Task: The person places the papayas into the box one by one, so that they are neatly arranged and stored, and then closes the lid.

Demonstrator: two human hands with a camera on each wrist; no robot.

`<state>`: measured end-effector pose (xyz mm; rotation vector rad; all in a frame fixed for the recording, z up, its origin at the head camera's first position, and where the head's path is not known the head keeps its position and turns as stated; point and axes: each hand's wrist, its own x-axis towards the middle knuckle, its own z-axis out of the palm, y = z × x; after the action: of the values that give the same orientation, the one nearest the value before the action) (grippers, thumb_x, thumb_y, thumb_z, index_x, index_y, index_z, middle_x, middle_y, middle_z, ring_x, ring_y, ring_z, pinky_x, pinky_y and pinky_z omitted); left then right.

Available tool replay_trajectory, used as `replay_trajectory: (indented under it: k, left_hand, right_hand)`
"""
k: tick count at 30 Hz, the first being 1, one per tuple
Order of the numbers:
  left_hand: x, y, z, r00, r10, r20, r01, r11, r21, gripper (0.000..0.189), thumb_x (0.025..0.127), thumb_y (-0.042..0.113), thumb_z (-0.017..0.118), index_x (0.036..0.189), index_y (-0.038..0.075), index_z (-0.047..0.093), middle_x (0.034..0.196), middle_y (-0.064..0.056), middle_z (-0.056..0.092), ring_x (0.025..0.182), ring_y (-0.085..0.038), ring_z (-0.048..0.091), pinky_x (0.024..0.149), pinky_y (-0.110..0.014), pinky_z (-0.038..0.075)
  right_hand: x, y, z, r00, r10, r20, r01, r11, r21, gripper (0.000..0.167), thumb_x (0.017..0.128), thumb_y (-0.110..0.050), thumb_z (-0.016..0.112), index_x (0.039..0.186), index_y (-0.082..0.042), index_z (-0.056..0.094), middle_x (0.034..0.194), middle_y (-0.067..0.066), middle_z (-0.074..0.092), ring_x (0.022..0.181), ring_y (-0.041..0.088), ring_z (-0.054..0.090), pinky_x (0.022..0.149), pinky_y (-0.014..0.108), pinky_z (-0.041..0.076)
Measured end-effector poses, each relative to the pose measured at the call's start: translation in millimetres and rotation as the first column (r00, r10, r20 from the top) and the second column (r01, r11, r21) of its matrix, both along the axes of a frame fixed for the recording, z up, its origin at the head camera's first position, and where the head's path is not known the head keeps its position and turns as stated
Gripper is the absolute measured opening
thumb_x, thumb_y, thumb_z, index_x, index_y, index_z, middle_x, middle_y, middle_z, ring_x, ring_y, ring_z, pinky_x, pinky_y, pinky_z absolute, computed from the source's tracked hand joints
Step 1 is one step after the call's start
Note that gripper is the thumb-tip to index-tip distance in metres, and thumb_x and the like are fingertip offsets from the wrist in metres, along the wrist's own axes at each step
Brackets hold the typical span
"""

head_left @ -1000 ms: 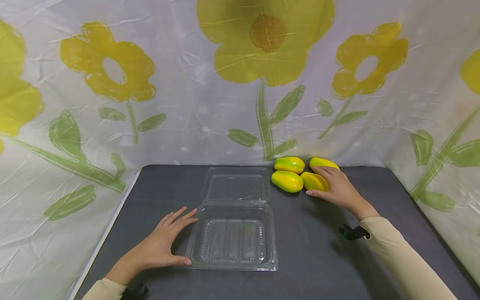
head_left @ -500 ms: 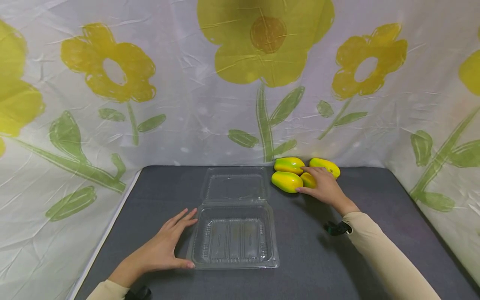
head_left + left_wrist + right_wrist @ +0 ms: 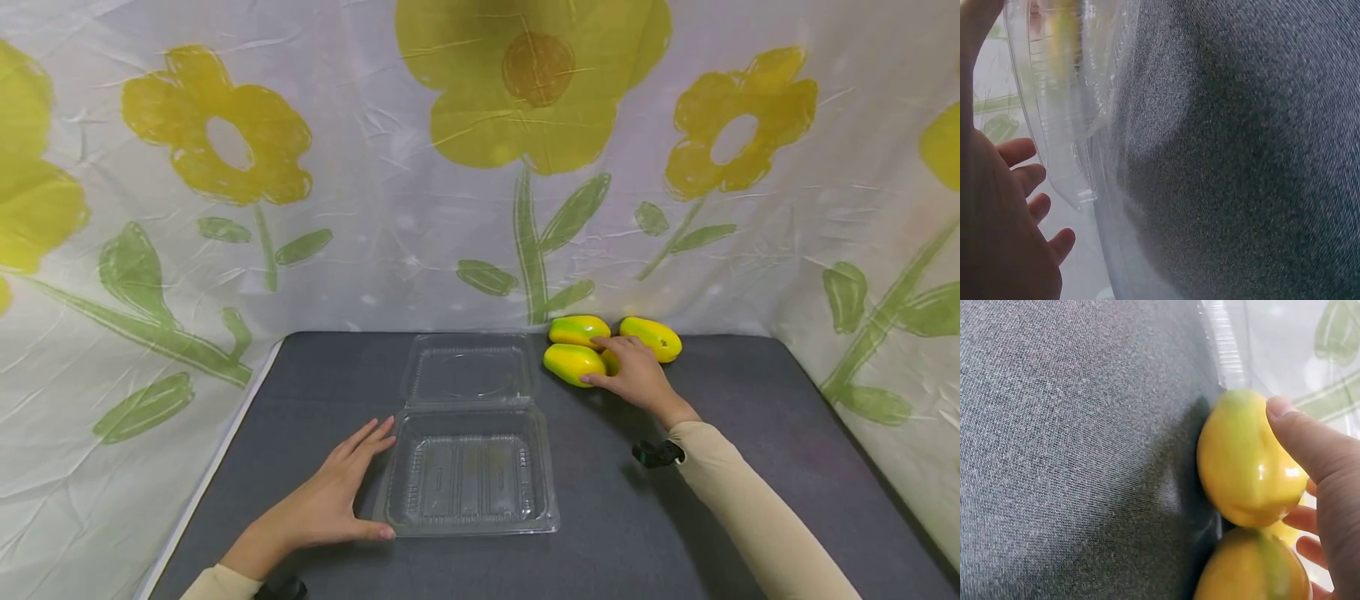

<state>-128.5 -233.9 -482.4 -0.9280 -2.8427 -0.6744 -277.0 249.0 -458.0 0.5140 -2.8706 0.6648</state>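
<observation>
Several yellow-green papayas lie at the back right of the table. My right hand [image 3: 633, 375] reaches over the front right one, mostly covering it. Its thumb [image 3: 1300, 428] lies against the front left papaya [image 3: 573, 365], with the other fingers spread on the far side. Behind sit another papaya [image 3: 579, 330] and one farther right [image 3: 651, 339]. A clear plastic clamshell box [image 3: 550, 500] rests with its lid [image 3: 472, 367] folded back. My left hand [image 3: 322, 496] is beside the box's left side, fingers extended, thumb at the near left corner.
Dark grey cloth covers the table [image 3: 300, 392]. A white curtain [image 3: 360, 250] printed with yellow flowers rises behind the papayas and along both sides. The box lid reaches close to the front left papaya.
My right hand has moved left from the front right papaya to the front left one, uncovering the back right papaya. My left hand has shifted slightly right along the box.
</observation>
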Motion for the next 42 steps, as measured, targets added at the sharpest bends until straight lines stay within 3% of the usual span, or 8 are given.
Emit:
replay_trajectory:
  k: [14,23,32,42]
  left_hand:
    - [2.0,5.7,4.4,0.999,0.036,0.041,-0.036,0.999,0.003,0.117,0.064,0.069,0.080,0.152,0.006,0.034,0.166,-0.008,0.021,0.150,-0.039,0.023,0.110,-0.068,0.031]
    - [0.8,6.3,6.7,0.996,0.047,0.069,-0.046,0.999,-0.020,0.117,0.066,0.069,0.078,0.154,0.008,0.031,0.168,-0.004,0.017,0.151,-0.038,0.020,0.113,-0.066,0.029]
    - [-2.8,7.6,3.4,0.999,0.007,-0.036,-0.007,1.000,-0.020,0.100,0.078,0.065,0.072,0.151,0.006,0.038,0.164,-0.009,0.027,0.149,-0.037,0.027,0.111,-0.063,0.032]
    - [-6.2,11.1,4.0,1.000,0.020,-0.014,-0.020,0.999,-0.040,0.100,0.080,0.066,0.069,0.154,0.007,0.034,0.165,-0.007,0.025,0.149,-0.038,0.027,0.113,-0.063,0.031]
  right_hand:
    - [-2.6,-5.1,-6.0,0.996,0.015,-0.092,-0.012,0.999,0.035,0.069,0.078,-0.046,0.081,0.131,-0.005,0.063,0.125,0.017,0.068,0.116,0.036,0.055,0.106,0.054,0.040]
    - [-3.7,-5.8,-4.9,0.997,0.011,-0.073,-0.008,0.999,0.048,0.068,0.079,-0.047,0.080,0.130,-0.005,0.063,0.127,0.016,0.067,0.118,0.036,0.053,0.108,0.054,0.039]
    - [-2.2,-6.2,-4.0,0.997,0.005,-0.083,-0.001,0.999,0.044,0.069,0.078,-0.046,0.081,0.129,-0.003,0.064,0.126,0.016,0.068,0.115,0.036,0.054,0.105,0.053,0.040]
    - [4.0,-5.0,8.2,0.997,-0.009,-0.082,0.010,1.000,0.014,0.068,0.078,-0.044,0.082,0.131,-0.005,0.063,0.125,0.017,0.066,0.117,0.038,0.053,0.103,0.058,0.039]
